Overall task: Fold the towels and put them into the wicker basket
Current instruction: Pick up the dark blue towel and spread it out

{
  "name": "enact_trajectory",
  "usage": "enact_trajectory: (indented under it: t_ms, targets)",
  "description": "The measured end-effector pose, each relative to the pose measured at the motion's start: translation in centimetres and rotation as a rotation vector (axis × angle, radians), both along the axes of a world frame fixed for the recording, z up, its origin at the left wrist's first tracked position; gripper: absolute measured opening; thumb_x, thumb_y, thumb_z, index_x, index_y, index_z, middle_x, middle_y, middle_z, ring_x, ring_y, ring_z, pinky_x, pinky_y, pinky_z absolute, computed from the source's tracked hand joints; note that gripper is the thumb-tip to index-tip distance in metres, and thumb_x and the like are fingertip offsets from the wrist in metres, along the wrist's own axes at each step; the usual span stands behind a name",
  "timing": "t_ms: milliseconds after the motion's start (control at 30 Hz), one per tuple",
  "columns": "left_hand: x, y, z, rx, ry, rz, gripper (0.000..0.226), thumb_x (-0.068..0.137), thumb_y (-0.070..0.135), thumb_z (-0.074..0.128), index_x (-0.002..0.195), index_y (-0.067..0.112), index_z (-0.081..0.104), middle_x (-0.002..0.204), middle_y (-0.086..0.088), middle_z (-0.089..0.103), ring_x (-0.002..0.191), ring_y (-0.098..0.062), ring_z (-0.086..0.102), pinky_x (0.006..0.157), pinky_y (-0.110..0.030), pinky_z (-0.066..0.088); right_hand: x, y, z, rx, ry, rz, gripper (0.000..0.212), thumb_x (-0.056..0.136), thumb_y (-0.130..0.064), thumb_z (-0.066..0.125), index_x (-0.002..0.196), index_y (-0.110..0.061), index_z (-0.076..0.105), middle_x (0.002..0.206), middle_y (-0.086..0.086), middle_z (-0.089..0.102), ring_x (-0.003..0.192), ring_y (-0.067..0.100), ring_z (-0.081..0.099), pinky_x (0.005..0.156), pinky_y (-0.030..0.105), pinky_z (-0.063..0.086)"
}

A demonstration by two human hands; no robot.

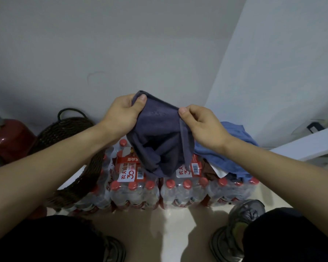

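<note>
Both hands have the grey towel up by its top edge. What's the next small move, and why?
Probably spread the hands apart: the left hand and right hand pinch the grey towel close together, so it hangs bunched and unfolded, with the wicker basket waiting at left.

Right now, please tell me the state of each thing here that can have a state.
Grey towel: unfolded, held up by both hands.
Left hand: pinches the towel's top edge.
Right hand: pinches the towel's top edge.
Blue towel: crumpled, lying on the bottle packs.
Wicker basket: upright, inside hidden.
Bottle packs: wrapped, caps on.
</note>
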State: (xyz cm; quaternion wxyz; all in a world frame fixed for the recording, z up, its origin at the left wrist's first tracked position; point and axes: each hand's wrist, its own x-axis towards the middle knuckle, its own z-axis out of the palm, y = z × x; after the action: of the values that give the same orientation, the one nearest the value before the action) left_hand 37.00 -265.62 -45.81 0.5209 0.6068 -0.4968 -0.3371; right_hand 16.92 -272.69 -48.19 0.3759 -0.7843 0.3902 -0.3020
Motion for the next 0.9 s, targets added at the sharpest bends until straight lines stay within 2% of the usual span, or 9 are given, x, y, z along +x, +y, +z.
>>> enact_trajectory:
  t_ms: [133,233,333,433,500,567,700,767,900]
  targets:
    - [-0.3,0.3,0.4,-0.017,-0.049,-0.025,0.037,0.102,0.022,0.044,0.100,-0.008,0.064,0.091,-0.022,0.067,0.079,-0.025,0.061,0.074,-0.036,0.051,-0.4,-0.4,0.2,-0.086,0.076,-0.115,0.030,0.098,-0.038,0.056,0.071,-0.027,0.061,0.061,-0.015,0.060,0.056,-0.003,0.051,0.058,0.013,0.039]
    - [-1.5,0.8,0.8,0.014,0.066,-0.124,0.030,0.099,0.021,0.050,0.107,-0.002,0.066,0.092,-0.018,0.070,0.079,-0.020,0.067,0.070,-0.030,0.056,-0.5,-0.3,1.4,-0.147,0.052,-0.300,0.025,0.097,-0.037,0.057,0.075,-0.026,0.062,0.061,-0.009,0.057,0.053,-0.002,0.050,0.056,0.012,0.037]
    - [-2.8,1.3,0.9,0.063,0.106,-0.330,0.028,0.089,0.014,0.061,0.114,0.001,0.065,0.099,-0.010,0.073,0.087,-0.015,0.070,0.076,-0.028,0.058,0.0,0.7,2.9,0.240,-0.218,-0.276,0.025,0.102,-0.028,0.051,0.083,-0.015,0.060,0.067,0.000,0.060,0.056,0.011,0.059,0.058,0.028,0.053]
    - [-3.5,1.6,0.9,0.086,-0.013,-0.511,0.045,0.078,0.019,0.070,0.122,0.011,0.064,0.116,0.000,0.070,0.108,-0.012,0.066,0.092,-0.026,0.053,0.1,2.1,4.4,0.572,-0.401,-0.135,0.030,0.103,-0.033,0.048,0.090,-0.010,0.063,0.072,0.002,0.067,0.068,0.018,0.066,0.061,0.032,0.057]
    - [-3.7,1.8,1.0,0.093,-0.051,-0.575,0.048,0.075,0.024,0.072,0.122,0.017,0.065,0.119,0.006,0.069,0.112,-0.008,0.064,0.096,-0.021,0.050,-0.1,2.3,4.8,0.532,-0.350,-0.104,0.028,0.097,-0.038,0.057,0.088,-0.013,0.067,0.079,0.003,0.067,0.076,0.019,0.064,0.072,0.036,0.055]
    - [-3.7,1.7,1.3,0.074,-0.038,-0.585,0.042,0.077,0.028,0.072,0.117,0.013,0.068,0.115,0.003,0.071,0.110,-0.011,0.065,0.094,-0.022,0.051,-0.5,2.4,4.8,0.366,-0.262,-0.105,0.011,0.090,-0.025,0.071,0.092,-0.015,0.069,0.086,0.006,0.069,0.078,0.016,0.065,0.076,0.034,0.055]
    - [-3.4,0.9,1.8,-0.069,-0.180,-0.262,0.026,0.078,0.036,0.073,0.092,0.015,0.071,0.087,0.001,0.073,0.082,-0.010,0.070,0.069,-0.025,0.056,-1.2,2.0,5.0,0.268,-0.209,-0.106,0.019,0.089,0.000,0.065,0.091,-0.019,0.069,0.089,0.008,0.071,0.076,0.013,0.065,0.074,0.028,0.055]
    - [-3.1,0.6,1.7,-0.126,-0.249,-0.173,0.033,0.074,0.034,0.078,0.101,0.020,0.065,0.100,0.008,0.069,0.092,-0.004,0.066,0.076,-0.027,0.056,-1.4,2.1,5.3,0.301,-0.201,-0.005,0.026,0.089,0.006,0.058,0.088,-0.017,0.069,0.091,0.008,0.071,0.079,0.012,0.065,0.078,0.026,0.053]
    - [-3.2,0.8,1.0,-0.052,-0.021,-0.510,0.077,0.073,0.016,0.081,0.140,0.018,0.042,0.140,0.002,0.052,0.128,-0.012,0.052,0.101,-0.032,0.048,-1.3,2.8,5.5,0.343,-0.202,0.177,0.026,0.087,0.011,0.052,0.091,-0.012,0.063,0.087,0.020,0.064,0.078,0.020,0.059,0.075,0.027,0.049]
